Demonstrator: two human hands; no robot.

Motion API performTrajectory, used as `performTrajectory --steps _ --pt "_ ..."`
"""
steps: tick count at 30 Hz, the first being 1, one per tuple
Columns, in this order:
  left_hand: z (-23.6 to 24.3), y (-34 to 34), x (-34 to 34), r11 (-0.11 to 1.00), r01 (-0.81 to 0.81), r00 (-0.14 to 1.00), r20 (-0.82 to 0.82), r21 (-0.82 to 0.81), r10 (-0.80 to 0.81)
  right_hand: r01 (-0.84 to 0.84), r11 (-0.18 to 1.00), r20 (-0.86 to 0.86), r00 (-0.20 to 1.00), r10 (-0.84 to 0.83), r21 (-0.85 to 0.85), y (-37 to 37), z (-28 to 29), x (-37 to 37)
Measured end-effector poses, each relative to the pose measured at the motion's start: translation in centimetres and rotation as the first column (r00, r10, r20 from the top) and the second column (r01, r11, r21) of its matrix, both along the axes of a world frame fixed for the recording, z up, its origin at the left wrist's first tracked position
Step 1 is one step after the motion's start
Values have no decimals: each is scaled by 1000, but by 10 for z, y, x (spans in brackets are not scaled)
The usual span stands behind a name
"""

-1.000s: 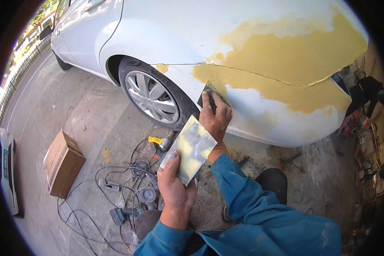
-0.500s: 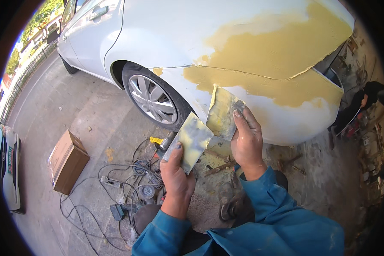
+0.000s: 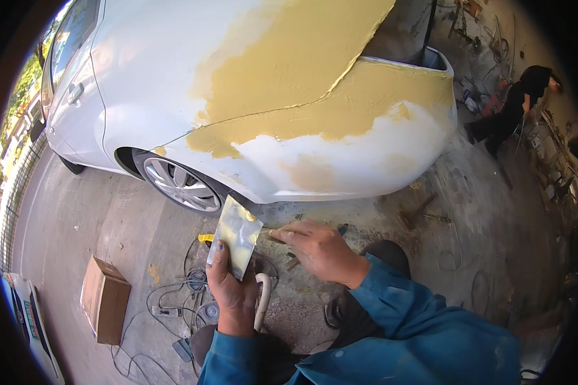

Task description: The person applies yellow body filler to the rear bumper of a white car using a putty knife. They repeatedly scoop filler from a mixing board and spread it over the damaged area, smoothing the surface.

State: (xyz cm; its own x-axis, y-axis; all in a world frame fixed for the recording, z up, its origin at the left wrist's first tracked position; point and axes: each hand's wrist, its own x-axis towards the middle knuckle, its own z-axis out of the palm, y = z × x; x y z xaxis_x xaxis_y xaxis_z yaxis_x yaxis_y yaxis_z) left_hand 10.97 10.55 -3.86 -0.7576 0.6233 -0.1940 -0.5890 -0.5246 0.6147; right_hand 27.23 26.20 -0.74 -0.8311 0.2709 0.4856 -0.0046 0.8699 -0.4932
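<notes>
My left hand (image 3: 231, 289) grips a flat, pale plate (image 3: 236, 232) smeared with cream-yellow filler, its thumb on the face. Just right of it, my right hand (image 3: 321, 250) is closed on a thin spreader (image 3: 271, 233), seen nearly edge-on behind the fingers, by the plate's right edge. Both hands are below the rear corner of a white car (image 3: 128, 90), whose panel carries a broad patch of yellow filler (image 3: 282, 83) crossed by a seam. The wheel (image 3: 182, 184) is behind the plate.
A cardboard box (image 3: 109, 301) stands at left, near another car (image 3: 29, 321). Cables and power tools (image 3: 186, 301) lie on the concrete around my knees. At right, a person in dark clothes (image 3: 517, 109) bends near a cluttered wall (image 3: 555, 160).
My right hand has come down from the car's panel, and its spreader has turned edge-on beside the plate. The view has swung right, showing more of the person at right.
</notes>
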Motion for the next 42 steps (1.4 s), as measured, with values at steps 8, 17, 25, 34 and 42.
performTrajectory --steps 8,17,25,34,42 --pt "-9 5 -4 1000 13 997 -81 -15 -14 568 814 -550 721 -422 120 50 52 31" --pt "-11 17 -1 999 37 998 -54 5 -37 901 342 -716 422 -556 266 127 106 46" --pt "-8 14 -3 1000 3 999 -40 -7 -3 821 459 -570 568 -593 340 99 68 11" --pt "-7 24 12 991 110 984 -146 75 -99 196 930 -417 851 -318 -311 15 62 27" --pt "-2 24 15 986 124 991 38 113 -128 158 987 -265 953 -147 20 -14 51 22"
